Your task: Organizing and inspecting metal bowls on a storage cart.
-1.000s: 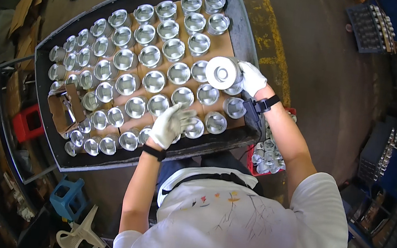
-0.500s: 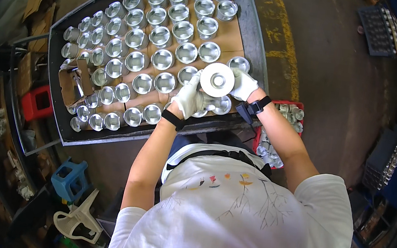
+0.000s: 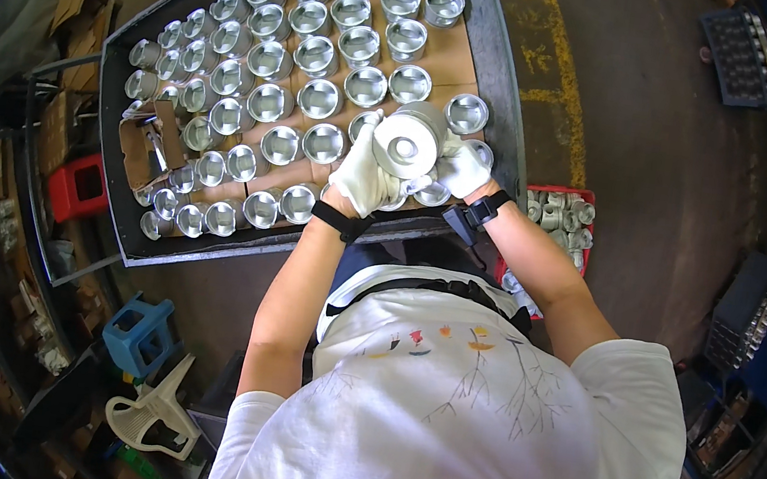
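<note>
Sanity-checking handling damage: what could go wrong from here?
1. Drop: the round metal part is held between gloved hands, left and right, over the bin; a slip could dent it.
2. Knock: neighbouring parts stand close by, so a hand or the held part might bump one.
3. Snag: the black wrist device appears near the bin's edge and might catch.

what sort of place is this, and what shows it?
Likely a factory or parts workshop: rows of metal pistons on cardboard in a large bin, a red crate of metal parts, and a worn yellow floor line.
</note>
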`<state>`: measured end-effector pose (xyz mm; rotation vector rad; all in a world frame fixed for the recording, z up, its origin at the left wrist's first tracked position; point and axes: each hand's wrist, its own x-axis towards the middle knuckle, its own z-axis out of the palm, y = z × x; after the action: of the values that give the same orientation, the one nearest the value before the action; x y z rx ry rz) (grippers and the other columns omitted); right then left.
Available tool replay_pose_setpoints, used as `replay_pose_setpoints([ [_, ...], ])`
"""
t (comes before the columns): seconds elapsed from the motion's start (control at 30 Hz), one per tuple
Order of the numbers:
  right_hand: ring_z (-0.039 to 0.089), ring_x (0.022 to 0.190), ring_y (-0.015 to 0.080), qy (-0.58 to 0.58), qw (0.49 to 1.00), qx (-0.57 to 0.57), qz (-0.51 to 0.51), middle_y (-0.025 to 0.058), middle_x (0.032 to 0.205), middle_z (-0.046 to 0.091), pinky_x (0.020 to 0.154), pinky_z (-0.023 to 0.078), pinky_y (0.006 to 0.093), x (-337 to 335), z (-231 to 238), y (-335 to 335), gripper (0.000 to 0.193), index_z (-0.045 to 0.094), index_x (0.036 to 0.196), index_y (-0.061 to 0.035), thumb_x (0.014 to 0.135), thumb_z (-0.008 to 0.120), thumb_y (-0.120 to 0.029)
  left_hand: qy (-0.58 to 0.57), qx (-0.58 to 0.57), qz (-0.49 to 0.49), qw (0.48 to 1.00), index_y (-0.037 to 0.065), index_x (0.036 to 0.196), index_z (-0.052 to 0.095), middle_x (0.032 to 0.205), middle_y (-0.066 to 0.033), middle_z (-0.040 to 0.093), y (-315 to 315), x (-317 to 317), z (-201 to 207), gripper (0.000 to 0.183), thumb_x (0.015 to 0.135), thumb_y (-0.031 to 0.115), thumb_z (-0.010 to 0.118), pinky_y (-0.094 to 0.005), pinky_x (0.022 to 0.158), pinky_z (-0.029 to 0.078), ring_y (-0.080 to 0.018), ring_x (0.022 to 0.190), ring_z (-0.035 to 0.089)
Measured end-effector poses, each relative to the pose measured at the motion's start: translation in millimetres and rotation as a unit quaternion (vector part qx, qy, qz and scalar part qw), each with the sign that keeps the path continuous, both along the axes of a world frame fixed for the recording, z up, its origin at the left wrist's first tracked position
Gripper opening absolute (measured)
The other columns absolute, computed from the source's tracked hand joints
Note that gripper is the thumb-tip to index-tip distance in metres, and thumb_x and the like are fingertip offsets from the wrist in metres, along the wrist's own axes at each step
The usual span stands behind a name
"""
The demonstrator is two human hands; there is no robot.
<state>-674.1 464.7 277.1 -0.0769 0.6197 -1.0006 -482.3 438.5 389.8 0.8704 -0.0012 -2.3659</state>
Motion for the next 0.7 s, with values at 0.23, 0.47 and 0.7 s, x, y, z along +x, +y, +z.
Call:
replay_pose_setpoints([
  [0.23, 0.063, 0.078, 0.016, 0.062, 0.992, -0.099, 0.041, 0.0084, 0.093, 0.066, 0.07, 0.052, 0.03, -2.4, 5.3, -0.1, 0.016, 0.062, 0.106, -0.0012, 0.094, 0.051, -0.002, -0.014, 0.026, 0.03, 0.999, 0.008, 0.133, 0.049, 0.123, -0.0121, 0.062, 1.5, 1.8, 0.9, 0.059, 0.1, 0.056, 0.041, -0.0488, 0.079, 0.06, -0.0282, 0.107, 0.064],
  [0.47, 0.062, 0.099, 0.0161, 0.155, 0.973, -0.162, 0.053, 0.0066, 0.105, 0.066, 0.084, 0.052, 0.03, -12.5, 31.8, -5.5, 0.03, 0.058, 0.12, -0.0025, 0.091, 0.053, -0.003, 0.026, 0.012, 0.024, 0.999, 0.004, 0.139, 0.041, 0.133, -0.0188, 0.055, -0.2, 9.2, -13.0, 0.056, 0.101, 0.046, 0.04, -0.0549, 0.091, 0.054, -0.0343, 0.116, 0.06],
  [0.7, 0.06, 0.09, 0.0116, 0.525, 0.767, -0.358, 0.093, 0.0066, 0.101, 0.066, 0.08, 0.051, 0.0304, -4.3, 59.3, -26.3, 0.028, 0.061, 0.113, 0.0016, 0.086, 0.058, -0.005, 0.007, -0.054, 0.113, 0.992, -0.002, 0.136, 0.043, 0.134, -0.0191, 0.053, 3.0, 1.3, -19.1, 0.056, 0.096, 0.034, 0.057, -0.0498, 0.098, 0.049, -0.035, 0.12, 0.056],
])
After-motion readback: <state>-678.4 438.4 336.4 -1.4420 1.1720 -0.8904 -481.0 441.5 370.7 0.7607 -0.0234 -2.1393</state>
